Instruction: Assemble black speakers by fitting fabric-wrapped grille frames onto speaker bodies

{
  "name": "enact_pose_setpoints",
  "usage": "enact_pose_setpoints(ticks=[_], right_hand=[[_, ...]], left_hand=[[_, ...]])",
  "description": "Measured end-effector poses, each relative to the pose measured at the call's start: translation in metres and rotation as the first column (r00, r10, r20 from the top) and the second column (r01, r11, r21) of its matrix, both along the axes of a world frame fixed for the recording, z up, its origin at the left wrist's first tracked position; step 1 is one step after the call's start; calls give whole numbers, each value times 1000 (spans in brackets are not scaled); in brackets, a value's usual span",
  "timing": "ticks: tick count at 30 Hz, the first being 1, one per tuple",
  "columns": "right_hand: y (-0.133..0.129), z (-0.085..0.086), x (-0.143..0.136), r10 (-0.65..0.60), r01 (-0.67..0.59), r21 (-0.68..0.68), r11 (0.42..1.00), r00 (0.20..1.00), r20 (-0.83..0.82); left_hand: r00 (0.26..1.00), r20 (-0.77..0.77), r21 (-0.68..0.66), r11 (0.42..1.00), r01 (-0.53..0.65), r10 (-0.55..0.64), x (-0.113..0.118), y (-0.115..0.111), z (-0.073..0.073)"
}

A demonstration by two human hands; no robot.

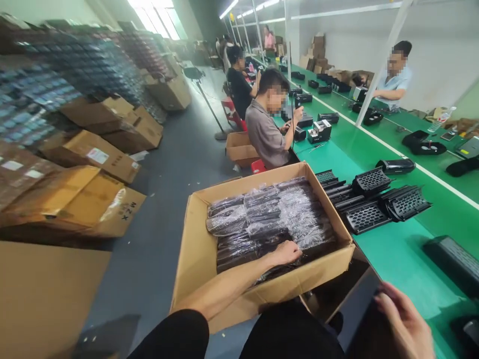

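An open cardboard box [232, 304] stands tilted in front of me, holding rows of black parts in clear plastic wrap [262, 212]. My left hand [287, 253] reaches into its near right part, fingers curled down among the wrapped parts. What those fingers grip is hidden. At the lower right, my right hand [406, 316] is closed on the edge of a dark flat panel [361, 311], beside the green table [419, 259]. Black perforated housings [368, 217] lie on the table just right of the box.
A black casing [452, 264] rests on the table's right side. Co-workers sit along the bench, the nearest person [267, 119] just beyond the box. A white post [381, 65] rises from the table. Cardboard cartons [71, 194] and wrapped stacks line the left floor.
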State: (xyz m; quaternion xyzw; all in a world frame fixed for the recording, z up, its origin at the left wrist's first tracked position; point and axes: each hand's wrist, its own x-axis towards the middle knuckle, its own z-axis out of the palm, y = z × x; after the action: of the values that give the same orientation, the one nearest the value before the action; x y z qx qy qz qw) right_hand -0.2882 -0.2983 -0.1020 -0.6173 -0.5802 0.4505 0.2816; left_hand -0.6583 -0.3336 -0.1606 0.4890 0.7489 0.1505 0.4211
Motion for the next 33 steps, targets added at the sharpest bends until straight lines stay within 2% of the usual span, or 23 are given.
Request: enact_pose_setpoints(ticks=[2, 5, 7, 8, 10, 12, 13, 15, 16, 18, 22, 23, 25, 27, 29, 30, 31, 32, 33], right_hand=[[4, 13, -54, 175, -174, 64, 983, 984, -20], [15, 34, -112, 338, -335, 141, 932, 941, 6], [22, 43, -136, 399, -397, 166, 903, 917, 23], [24, 46, -147, 437, -434, 178, 883, 899, 20], [24, 47, -171, 558, -546, 197, 814, 830, -10], [17, 43, -199, 707, -680, 230, 696, 705, -57], [11, 40, -213, 774, -738, 255, 625, 629, -79], [-3, 33, -240, 869, -818, 303, 490, 484, -101], [-9, 30, -251, 893, -836, 318, 446, 437, -104], [-20, 26, -268, 913, -855, 321, 407, 396, -104], [-34, 28, -286, 912, -853, 324, 408, 367, -182], [-38, 29, -290, 902, -845, 323, 425, 365, -231], [-42, 31, -299, 853, -812, 301, 500, 400, -335], [-39, 29, -306, 773, -750, 259, 609, 488, -405], [-24, 27, -307, 682, -656, 234, 718, 593, -428], [-13, 28, -304, 621, -586, 232, 776, 647, -442], [1, 30, -298, 538, -492, 229, 840, 697, -473], [16, 34, -289, 440, -380, 224, 897, 738, -512], [31, 41, -279, 321, -247, 207, 947, 763, -560]], left_hand=[[996, 88, 64, 998, 25, -31, -7, -8, 10], [977, 211, 165, 986, 6, -41, -33, -28, 39], [939, 343, 232, 969, -84, -1, -51, -44, 62], [891, 452, 262, 948, -181, 45, -58, -52, 74], [729, 661, 257, 861, -438, 174, -65, -66, 95], [514, 807, 158, 731, -664, 292, -65, -77, 113], [409, 850, 90, 673, -734, 332, -63, -82, 120], [242, 898, -31, 602, -798, 367, -60, -90, 133], [199, 908, -58, 582, -811, 369, -60, -94, 139], [177, 914, -54, 542, -839, 364, -61, -103, 149], [138, 925, -13, 391, -920, 354, -65, -110, 167], [125, 930, -8, 360, -933, 345, -64, -109, 171], [144, 938, 26, 352, -936, 314, -63, -107, 177], [244, 928, 127, 375, -918, 282, -65, -109, 178], [453, 839, 321, 398, -859, 301, -76, -118, 171], [579, 732, 427, 420, -801, 360, -83, -124, 164], [705, 558, 508, 492, -707, 437, -91, -129, 154], [791, 334, 527, 595, -607, 512, -98, -133, 141], [842, 73, 458, 733, -504, 534, -104, -135, 125]])
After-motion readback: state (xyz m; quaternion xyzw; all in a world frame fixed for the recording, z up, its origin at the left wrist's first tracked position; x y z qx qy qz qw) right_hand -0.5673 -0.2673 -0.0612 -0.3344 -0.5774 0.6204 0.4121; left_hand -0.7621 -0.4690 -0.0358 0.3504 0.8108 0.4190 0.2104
